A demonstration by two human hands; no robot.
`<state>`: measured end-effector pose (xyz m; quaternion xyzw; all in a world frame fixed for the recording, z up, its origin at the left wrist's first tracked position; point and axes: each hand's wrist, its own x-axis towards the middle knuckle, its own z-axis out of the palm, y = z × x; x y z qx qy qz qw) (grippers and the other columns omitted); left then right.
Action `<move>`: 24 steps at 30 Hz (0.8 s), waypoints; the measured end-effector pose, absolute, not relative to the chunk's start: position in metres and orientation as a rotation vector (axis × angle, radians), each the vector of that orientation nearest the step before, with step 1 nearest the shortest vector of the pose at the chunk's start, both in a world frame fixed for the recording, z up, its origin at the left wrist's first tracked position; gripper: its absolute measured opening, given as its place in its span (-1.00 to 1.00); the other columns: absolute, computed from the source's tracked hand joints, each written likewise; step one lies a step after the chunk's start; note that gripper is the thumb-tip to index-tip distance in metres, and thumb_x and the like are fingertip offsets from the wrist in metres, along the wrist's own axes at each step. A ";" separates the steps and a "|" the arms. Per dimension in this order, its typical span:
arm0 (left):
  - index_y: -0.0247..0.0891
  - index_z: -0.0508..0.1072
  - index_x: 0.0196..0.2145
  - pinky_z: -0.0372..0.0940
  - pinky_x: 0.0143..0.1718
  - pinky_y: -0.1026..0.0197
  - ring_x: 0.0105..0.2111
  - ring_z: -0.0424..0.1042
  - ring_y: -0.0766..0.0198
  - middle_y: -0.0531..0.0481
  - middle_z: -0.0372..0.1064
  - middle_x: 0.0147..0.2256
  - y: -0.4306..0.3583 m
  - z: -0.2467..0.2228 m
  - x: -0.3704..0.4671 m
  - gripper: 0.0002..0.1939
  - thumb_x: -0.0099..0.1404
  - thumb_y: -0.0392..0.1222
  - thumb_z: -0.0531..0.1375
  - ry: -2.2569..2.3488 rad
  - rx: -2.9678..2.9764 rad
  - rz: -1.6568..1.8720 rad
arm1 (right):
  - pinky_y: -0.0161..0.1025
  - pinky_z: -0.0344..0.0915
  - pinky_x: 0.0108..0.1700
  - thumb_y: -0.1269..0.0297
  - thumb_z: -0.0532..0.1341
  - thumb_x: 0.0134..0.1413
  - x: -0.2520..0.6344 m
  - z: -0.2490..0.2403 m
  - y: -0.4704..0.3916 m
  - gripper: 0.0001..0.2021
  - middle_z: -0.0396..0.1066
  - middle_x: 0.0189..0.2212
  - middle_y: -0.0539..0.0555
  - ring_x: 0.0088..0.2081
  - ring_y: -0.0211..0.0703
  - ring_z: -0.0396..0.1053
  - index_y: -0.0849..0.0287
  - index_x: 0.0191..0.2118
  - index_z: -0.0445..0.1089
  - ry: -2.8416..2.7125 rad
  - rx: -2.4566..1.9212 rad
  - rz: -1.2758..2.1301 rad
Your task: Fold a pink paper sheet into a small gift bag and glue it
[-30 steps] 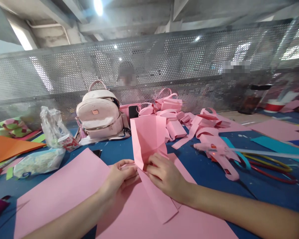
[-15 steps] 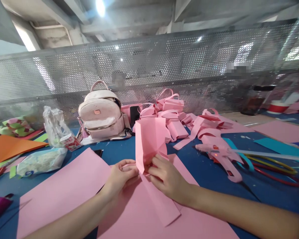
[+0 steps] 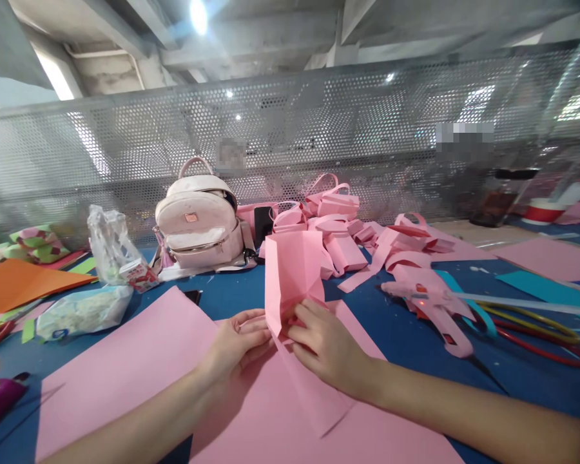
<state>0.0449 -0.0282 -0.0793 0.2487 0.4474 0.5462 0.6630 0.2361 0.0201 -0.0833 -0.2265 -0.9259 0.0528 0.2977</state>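
Note:
A folded pink paper piece (image 3: 294, 264) stands upright between my hands, open like a box towards me, with a long flap hanging below. My left hand (image 3: 241, 341) pinches its lower left edge. The fingers of my right hand (image 3: 321, 341) are bent around its lower right part, some fingertips hidden inside the fold. Pink sheets (image 3: 251, 412) lie flat under both hands, and another pink sheet (image 3: 125, 367) lies to the left.
A pale backpack (image 3: 198, 222) stands behind, left of a heap of folded pink paper pieces (image 3: 341, 241). On the right lie a pink glue gun (image 3: 435, 309) and coloured rings (image 3: 541, 328). Plastic bags (image 3: 84, 312) and orange paper (image 3: 24, 283) lie left. A perforated metal partition (image 3: 280, 142) crosses behind.
The view has shifted slightly, moving the surroundings a little right in the picture. Both hands keep their hold on the folded pink paper, which has barely moved.

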 end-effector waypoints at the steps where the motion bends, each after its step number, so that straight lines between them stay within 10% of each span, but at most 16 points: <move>1: -0.33 0.50 -0.14 0.46 -0.11 0.19 -0.29 0.60 0.17 -0.12 0.59 -0.28 -0.029 -0.079 0.045 -0.49 -0.08 -0.37 0.52 0.992 0.568 1.215 | -0.07 0.24 -0.15 0.46 0.15 0.22 0.236 -0.084 0.021 -0.85 0.37 -0.24 0.14 -0.17 -0.02 0.24 0.19 -0.30 0.47 -2.459 -0.602 0.137; 24: -0.32 0.53 -0.45 0.39 -0.09 0.14 -0.46 0.49 0.26 0.05 0.35 -0.61 -0.043 -0.083 0.054 -0.78 0.08 -0.15 0.44 0.896 0.662 1.088 | -0.18 0.32 -0.14 0.52 0.16 0.19 0.233 -0.078 0.015 -0.83 0.35 -0.26 0.05 -0.18 -0.13 0.35 0.14 -0.31 0.46 -2.269 -0.657 0.643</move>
